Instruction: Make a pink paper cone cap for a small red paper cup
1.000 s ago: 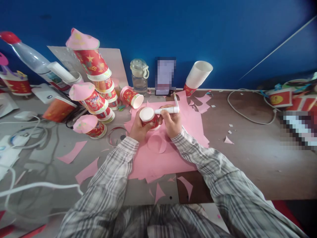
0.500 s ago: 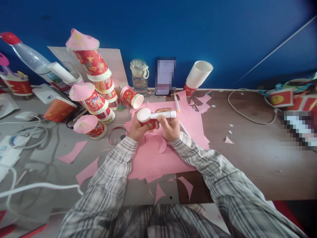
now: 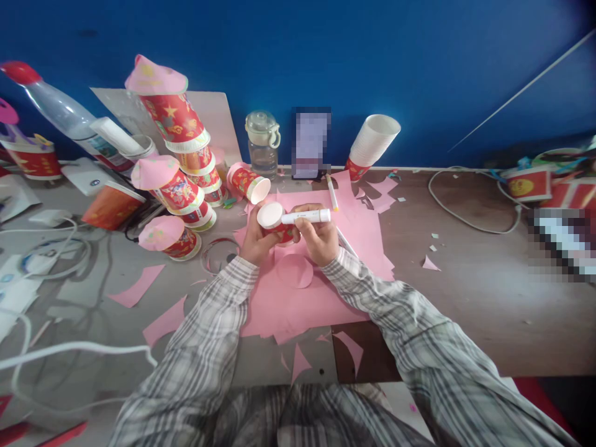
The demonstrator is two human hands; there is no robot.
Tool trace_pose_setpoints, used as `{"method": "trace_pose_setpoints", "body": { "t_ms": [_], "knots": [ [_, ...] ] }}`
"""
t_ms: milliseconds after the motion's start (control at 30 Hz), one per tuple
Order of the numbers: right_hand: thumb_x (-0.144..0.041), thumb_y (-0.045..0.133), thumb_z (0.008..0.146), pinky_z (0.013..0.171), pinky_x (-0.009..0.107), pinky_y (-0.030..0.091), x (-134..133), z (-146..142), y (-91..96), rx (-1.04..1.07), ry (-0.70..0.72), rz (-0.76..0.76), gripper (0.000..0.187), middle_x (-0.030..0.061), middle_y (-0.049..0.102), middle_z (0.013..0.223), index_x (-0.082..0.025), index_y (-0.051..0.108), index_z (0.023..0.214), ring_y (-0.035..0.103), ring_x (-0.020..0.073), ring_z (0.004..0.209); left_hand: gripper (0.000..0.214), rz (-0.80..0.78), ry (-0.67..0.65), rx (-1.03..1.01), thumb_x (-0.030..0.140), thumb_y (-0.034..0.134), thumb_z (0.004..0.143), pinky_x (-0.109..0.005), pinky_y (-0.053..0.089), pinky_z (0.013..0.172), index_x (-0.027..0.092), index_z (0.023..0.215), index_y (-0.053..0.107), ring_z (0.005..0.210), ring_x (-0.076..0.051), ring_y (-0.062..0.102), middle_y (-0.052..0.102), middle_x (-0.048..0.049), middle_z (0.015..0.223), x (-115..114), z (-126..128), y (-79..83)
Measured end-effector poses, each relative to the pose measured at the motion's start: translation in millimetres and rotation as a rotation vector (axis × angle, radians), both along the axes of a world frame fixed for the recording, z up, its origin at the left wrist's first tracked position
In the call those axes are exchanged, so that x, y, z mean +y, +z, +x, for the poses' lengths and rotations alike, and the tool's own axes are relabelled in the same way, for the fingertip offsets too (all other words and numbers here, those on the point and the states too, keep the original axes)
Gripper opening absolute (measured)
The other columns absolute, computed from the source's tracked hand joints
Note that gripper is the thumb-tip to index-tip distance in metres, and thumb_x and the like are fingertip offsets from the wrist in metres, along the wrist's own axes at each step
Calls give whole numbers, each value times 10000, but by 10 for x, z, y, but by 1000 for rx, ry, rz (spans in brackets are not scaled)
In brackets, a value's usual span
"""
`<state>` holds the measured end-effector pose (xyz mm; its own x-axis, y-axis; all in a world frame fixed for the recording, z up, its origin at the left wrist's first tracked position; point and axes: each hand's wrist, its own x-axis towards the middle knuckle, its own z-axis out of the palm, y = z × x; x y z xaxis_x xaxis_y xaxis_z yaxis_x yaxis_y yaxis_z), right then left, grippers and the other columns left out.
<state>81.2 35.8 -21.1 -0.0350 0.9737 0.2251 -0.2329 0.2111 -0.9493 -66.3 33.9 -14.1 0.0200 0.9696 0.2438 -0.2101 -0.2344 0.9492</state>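
In my left hand (image 3: 257,239) is a red patterned paper cup (image 3: 285,232), tipped so its white round base (image 3: 270,215) faces up toward me. My left fingers wrap round its side. My right hand (image 3: 320,239) is closed on a white glue stick (image 3: 308,216), lying nearly level with its left end at the edge of the cup's base. Whether that end touches the base I cannot tell. Below my hands a pink paper circle (image 3: 296,271) lies on larger pink sheets (image 3: 279,310).
Cup towers with pink cones (image 3: 172,118) stand left, near a tipped cup (image 3: 249,183). Behind are a water bottle (image 3: 262,146), a phone (image 3: 311,143) and stacked cups (image 3: 375,143). A slim white pen (image 3: 332,192) lies on the paper. Cables (image 3: 79,351) and pink scraps (image 3: 138,285) lie left.
The cup and glue stick have turned slightly in my hands, with the stick's left end a little lower. The pink circle below shows more fully. Everything else stays put.
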Motion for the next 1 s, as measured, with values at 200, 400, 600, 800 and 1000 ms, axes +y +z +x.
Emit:
{"method": "trace_pose_setpoints", "body": {
  "t_ms": [200, 400, 600, 800, 1000],
  "knots": [
    [-751, 960, 860, 508, 298, 493, -10, -24, -12, -30, -47, 14, 576, -91, 661, 623, -287, 650, 998, 570, 127, 470, 532, -10, 42, 134, 299, 669, 647, -370, 446, 821, 201, 1105, 417, 925, -200, 524, 534, -71, 1037, 0, 49, 88],
    [-718, 942, 877, 494, 280, 477, 34, -31, -17, -6, -125, -4, 547, -104, 648, 611, -297, 612, 995, 581, 132, 451, 595, -1, 109, 221, 312, 699, 618, -374, 422, 850, 194, 1117, 398, 948, -204, 516, 526, -71, 1038, 2, 56, 93],
    [-596, 950, 886, 522, 298, 558, -27, -49, -77, -39, -46, 34, 444, -82, 693, 641, -279, 668, 1017, 640, 147, 493, 558, 32, 170, 269, 292, 678, 641, -372, 412, 842, 185, 1113, 399, 926, -196, 508, 510, -70, 1026, 16, 48, 42],
    [-708, 908, 916, 473, 268, 488, 34, -62, -105, 3, -123, 30, 511, -102, 658, 618, -284, 644, 1028, 597, 129, 444, 581, -4, 123, 278, 294, 688, 623, -406, 392, 888, 184, 1122, 411, 978, -216, 497, 517, -67, 1026, 22, 22, 43],
    [-777, 924, 907, 491, 272, 498, 67, -43, -94, -24, -77, 52, 581, -107, 639, 600, -279, 646, 1020, 582, 125, 453, 547, -51, 103, 222, 303, 690, 614, -422, 400, 892, 160, 1084, 451, 965, -224, 510, 523, -75, 1019, 18, -8, 84]
  ]
}}
